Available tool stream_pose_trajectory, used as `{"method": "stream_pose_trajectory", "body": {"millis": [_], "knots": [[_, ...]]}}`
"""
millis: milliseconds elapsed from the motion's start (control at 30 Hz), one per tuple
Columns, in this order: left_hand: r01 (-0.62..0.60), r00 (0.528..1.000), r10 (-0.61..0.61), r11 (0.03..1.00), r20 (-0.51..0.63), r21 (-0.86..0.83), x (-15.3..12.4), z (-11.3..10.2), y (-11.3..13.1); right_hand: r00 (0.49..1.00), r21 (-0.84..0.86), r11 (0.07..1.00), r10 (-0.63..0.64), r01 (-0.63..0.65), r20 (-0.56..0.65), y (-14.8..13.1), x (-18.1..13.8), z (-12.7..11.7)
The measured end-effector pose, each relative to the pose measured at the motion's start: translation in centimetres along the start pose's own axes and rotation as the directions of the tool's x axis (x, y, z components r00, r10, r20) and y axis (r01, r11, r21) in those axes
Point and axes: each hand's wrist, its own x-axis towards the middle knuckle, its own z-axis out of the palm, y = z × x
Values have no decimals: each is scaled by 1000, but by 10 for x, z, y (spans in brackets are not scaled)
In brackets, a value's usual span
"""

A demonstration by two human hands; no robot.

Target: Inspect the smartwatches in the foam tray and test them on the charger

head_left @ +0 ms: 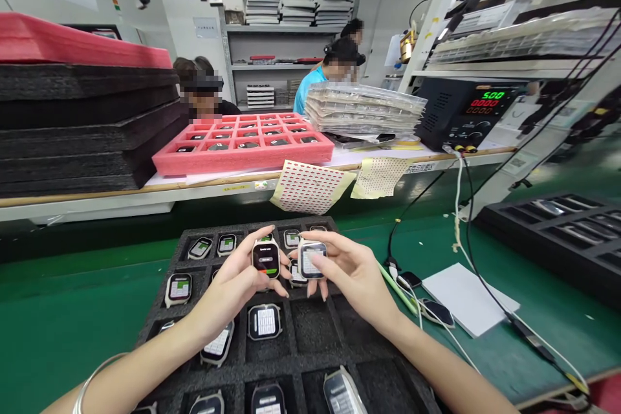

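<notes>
My left hand [237,284] grips a smartwatch body [266,257] whose lit screen shows a green bar. My right hand [347,272] holds a second smartwatch body [311,259] with a white lit screen, right beside the first. Both hands hover over a black foam tray [310,326] on the green bench. Several more watch bodies with lit screens lie in the tray's pockets, such as one [264,321] just below my left hand. Some pockets on the right of the tray are bare.
Behind, a raised shelf carries a pink foam tray [242,145] of watches, stacked black foam [82,123], clear blister trays [363,107] and a power supply [463,113]. Sticker sheets [310,186] hang off its edge. Cables, a white pad [466,297] and another black tray [557,233] lie right. People sit beyond.
</notes>
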Motion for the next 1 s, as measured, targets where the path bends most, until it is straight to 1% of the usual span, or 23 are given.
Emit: {"method": "stream_pose_trajectory", "body": {"millis": [67, 133, 233, 300, 400, 533, 600, 667, 800, 1000], "knots": [[3, 1000, -3, 1000, 6, 3, 0, 0, 0, 1000, -27, 1000, 15, -15, 5, 1, 0, 0], [6, 1000, -6, 1000, 10, 6, 0, -1, 0, 999, -33, 999, 13, -12, 35, 2, 0, 0], [9, 1000, -9, 1000, 6, 6, 0, -2, 0, 997, -16, 1000, 0, 1, 83, 1, -1, -1], [10, 1000, -10, 1000, 4, 3, 0, -2, 0, 996, 10, 1000, -6, 5, 92, 0, -2, -2], [9, 1000, -9, 1000, 15, 4, 0, -2, 0, 999, 22, 1000, -11, 10, 50, 0, -1, -1], [12, 1000, -12, 1000, 19, 6, -2, -1, -1, 999, -43, 999, 7, -8, -36, 1, 1, 0], [17, 1000, -17, 1000, 24, 6, -1, -1, -1, 998, -55, 998, 5, -9, -58, 2, 2, 0], [16, 999, -16, 1000, 30, 5, -1, -1, -1, 999, -32, 999, -7, 5, -49, 2, 2, -1], [18, 999, -18, 1000, 36, -2, 0, -2, -1, 1000, 31, 999, -22, 22, 5, 1, -1, -2], [9, 998, -8, 1000, 54, -15, 0, -3, -1, 999, -17, 1000, -21, 20, -49, -3, -1, 3]]}}
